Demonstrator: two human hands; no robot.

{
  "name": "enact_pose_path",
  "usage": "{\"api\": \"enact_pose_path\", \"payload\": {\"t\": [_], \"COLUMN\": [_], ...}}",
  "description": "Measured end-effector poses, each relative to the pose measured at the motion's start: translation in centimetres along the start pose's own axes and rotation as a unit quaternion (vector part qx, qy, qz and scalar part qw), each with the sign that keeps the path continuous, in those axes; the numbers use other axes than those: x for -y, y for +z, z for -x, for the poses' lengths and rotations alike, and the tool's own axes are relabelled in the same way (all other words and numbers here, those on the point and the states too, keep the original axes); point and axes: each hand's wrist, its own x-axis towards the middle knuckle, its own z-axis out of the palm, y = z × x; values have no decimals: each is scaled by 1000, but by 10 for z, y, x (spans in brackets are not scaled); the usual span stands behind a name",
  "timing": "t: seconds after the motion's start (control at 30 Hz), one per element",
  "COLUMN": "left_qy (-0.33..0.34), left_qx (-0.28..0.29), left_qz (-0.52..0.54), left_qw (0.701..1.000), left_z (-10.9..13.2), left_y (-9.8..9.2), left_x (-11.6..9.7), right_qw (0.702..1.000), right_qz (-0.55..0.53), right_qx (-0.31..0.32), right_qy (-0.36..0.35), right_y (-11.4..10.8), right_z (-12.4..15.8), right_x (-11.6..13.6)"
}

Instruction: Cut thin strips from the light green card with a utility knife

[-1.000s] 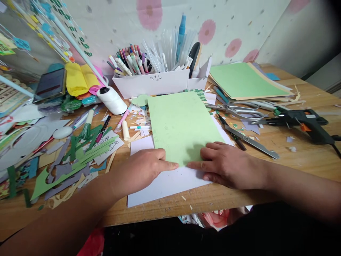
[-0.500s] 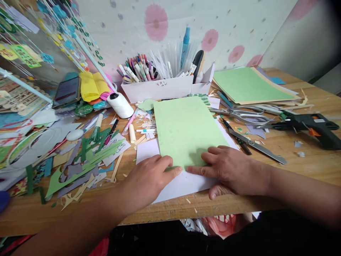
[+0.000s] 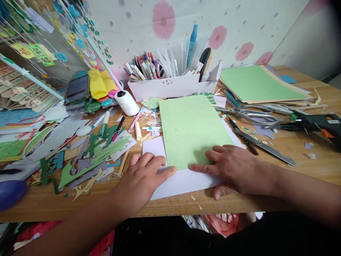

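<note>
A light green sheet of paper lies flat in front of me, on top of a white sheet that shows along its near edge and sides. My left hand is at the green sheet's lower left corner, its index finger stretched to the edge and the other fingers loosely bent. On the lower right, my right hand rests palm down with fingers spread, the index finger along the near edge and the thumb out over the white paper. Neither hand grasps anything.
Paper scraps litter the left side. A white box of pens stands behind the sheet. To the right lie scissors, a craft knife, a glue gun and stacked green paper.
My left index finger has drawn back left along the green sheet's near edge, away from my right hand. My right hand stays put. The view has shifted slightly left.
</note>
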Motion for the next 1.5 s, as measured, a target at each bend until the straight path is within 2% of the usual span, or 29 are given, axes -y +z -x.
{"api": "enact_pose_path", "payload": {"t": [0.17, 0.33, 0.43, 0.53, 0.87, 1.17, 1.37, 1.5], "left_qy": [-15, 14, 52, 56, 69, 92, 74, 52], "left_qx": [-27, -81, -40, -5, -43, -66, -72, -24], "left_qz": [23, 30, 72, 69, 72, 92, 97, 43], "left_qw": [999, 996, 995, 996, 994, 989, 990, 997], "left_z": [14, -6, -26, -35, -33, -27, -36, -44], "left_y": [1, 0, 3, 8, 13, 19, 15, 8], "left_x": [7, -8, -24, -32, -22, -16, -23, -35], "right_qw": [1000, 1000, 999, 999, 989, 981, 977, 981], "right_qz": [-18, -7, 14, 10, -83, -77, -89, -84], "right_qx": [10, 22, 27, 25, 12, -26, -111, -121], "right_qy": [12, 17, 21, 33, 119, 178, 157, 129], "right_y": [-4, -8, -7, -5, -8, -1, 4, 4], "right_z": [0, -2, -2, 0, 40, 73, 70, 56], "right_x": [1, 4, 5, 6, -3, -9, -15, -12]}}
